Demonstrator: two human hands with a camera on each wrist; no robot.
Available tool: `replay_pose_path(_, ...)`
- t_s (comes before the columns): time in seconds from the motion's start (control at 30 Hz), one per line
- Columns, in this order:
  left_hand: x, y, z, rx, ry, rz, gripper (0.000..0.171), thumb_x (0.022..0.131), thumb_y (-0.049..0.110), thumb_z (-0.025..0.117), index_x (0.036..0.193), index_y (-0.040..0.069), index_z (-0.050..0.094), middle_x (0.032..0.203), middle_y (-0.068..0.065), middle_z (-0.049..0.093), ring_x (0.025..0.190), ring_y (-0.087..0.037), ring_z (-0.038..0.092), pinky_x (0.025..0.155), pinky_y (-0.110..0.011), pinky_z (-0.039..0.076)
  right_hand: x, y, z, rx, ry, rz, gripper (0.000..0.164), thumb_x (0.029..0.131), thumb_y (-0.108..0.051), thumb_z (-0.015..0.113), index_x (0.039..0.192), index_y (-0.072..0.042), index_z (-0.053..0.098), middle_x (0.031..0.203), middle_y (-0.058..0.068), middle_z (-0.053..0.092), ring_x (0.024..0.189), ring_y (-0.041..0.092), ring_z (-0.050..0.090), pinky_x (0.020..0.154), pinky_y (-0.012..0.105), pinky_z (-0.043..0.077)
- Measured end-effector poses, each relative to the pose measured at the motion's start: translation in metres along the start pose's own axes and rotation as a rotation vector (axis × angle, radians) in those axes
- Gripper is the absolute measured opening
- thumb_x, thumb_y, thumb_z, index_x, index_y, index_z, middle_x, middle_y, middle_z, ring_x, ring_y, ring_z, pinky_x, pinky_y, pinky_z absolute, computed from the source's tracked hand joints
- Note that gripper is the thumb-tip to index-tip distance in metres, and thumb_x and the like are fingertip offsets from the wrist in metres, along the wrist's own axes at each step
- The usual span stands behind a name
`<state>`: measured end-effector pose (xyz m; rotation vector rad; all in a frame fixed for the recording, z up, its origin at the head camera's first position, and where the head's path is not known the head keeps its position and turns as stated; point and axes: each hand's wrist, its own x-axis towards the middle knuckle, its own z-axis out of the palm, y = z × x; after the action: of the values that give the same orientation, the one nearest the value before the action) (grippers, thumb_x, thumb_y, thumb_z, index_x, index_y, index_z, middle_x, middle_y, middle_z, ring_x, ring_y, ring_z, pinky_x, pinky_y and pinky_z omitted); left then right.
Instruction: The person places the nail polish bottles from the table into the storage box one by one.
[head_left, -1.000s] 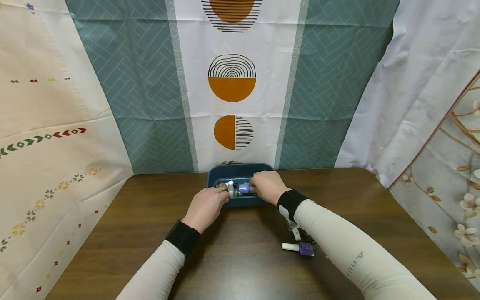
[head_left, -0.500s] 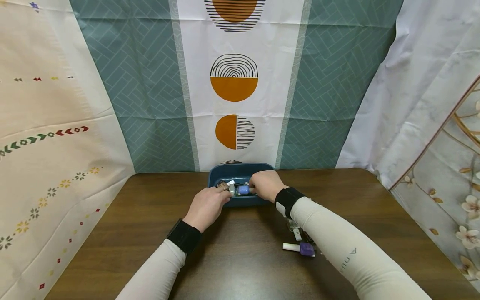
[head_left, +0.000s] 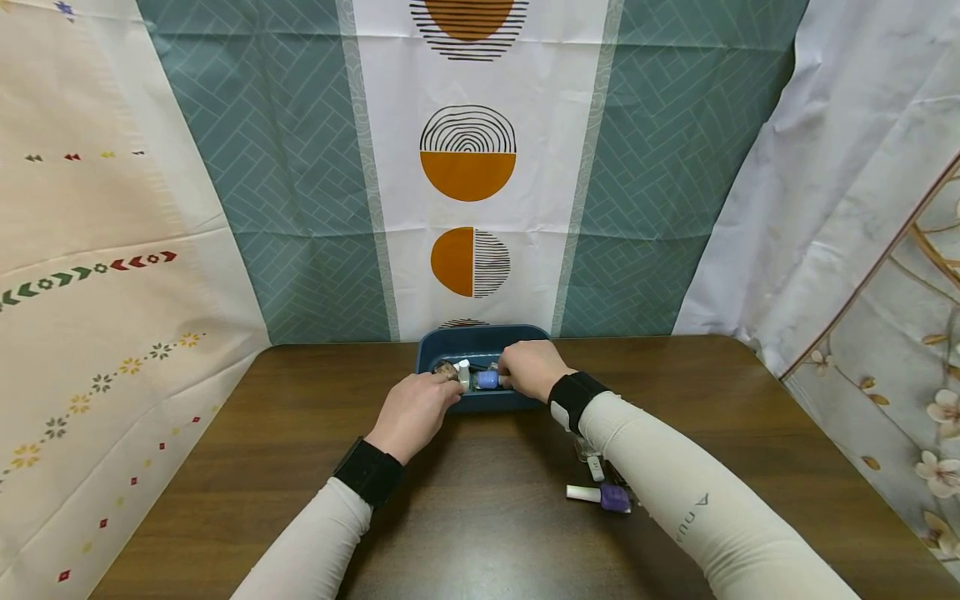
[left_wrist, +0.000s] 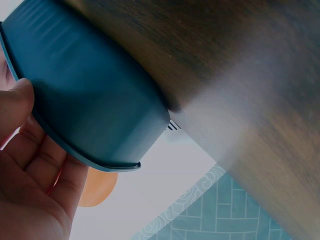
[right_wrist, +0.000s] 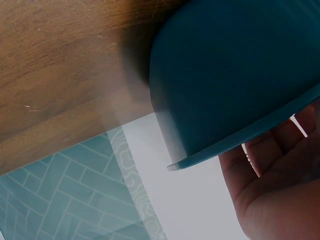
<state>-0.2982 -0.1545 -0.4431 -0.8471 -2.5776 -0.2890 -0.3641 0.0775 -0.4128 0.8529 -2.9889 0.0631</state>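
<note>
A dark blue bin point(head_left: 483, 404) stands at the table's back edge with several small bottles in it. My right hand point(head_left: 534, 371) reaches over its right side and pinches the cap end of a blue nail polish bottle point(head_left: 487, 380), which lies sideways. Over the front left rim, my left hand point(head_left: 417, 408) has its fingertips at a clear nail polish bottle point(head_left: 464, 377) with a white cap, apparently pinching it. A brown bottle point(head_left: 446, 370) lies just left of that. Both wrist views show the bin's outer wall point(left_wrist: 95, 95); the wall hides the fingertips.
On the wooden table point(head_left: 480, 517), a purple nail polish bottle point(head_left: 615, 498) with a white cap lies at the right. Behind it another white-capped bottle point(head_left: 595, 468) is partly covered by the right forearm. A patterned curtain point(head_left: 480, 208) hangs behind the table.
The blue nail polish bottle has shifted slightly, settling closer to the clear one. Both hands stay at the bin with little movement; the right forearm has swung a little leftward.
</note>
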Motion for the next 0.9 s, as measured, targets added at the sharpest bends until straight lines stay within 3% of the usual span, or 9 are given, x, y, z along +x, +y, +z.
replay_pose_path(0.23,0.0002,0.0003,-0.0009,-0.006,-0.012,-0.005,0.013,0.099,0.013,0.085,0.112,0.012,0.085,0.096,-0.001,0.079,0.084,-0.022,0.071,0.082,-0.04,0.062,-0.0021,-0.0012,-0.002,0.0,0.002,0.0,0.01,0.1,-0.019,0.085,0.092,-0.014,0.085,0.077,-0.004,0.067,0.073,0.018,0.057,0.069,0.035,0.049)
replay_pose_path(0.9,-0.0001,-0.0007,0.0002,0.004,-0.01,0.006,0.013,0.099,0.014,0.085,0.111,0.012,0.085,0.097,-0.001,0.079,0.085,-0.022,0.071,0.082,-0.04,0.062,-0.0072,-0.0026,-0.0014,-0.016,0.04,0.012,0.005,0.1,-0.021,0.085,0.101,-0.016,0.088,0.09,-0.003,0.076,0.077,0.015,0.06,0.077,0.038,0.058)
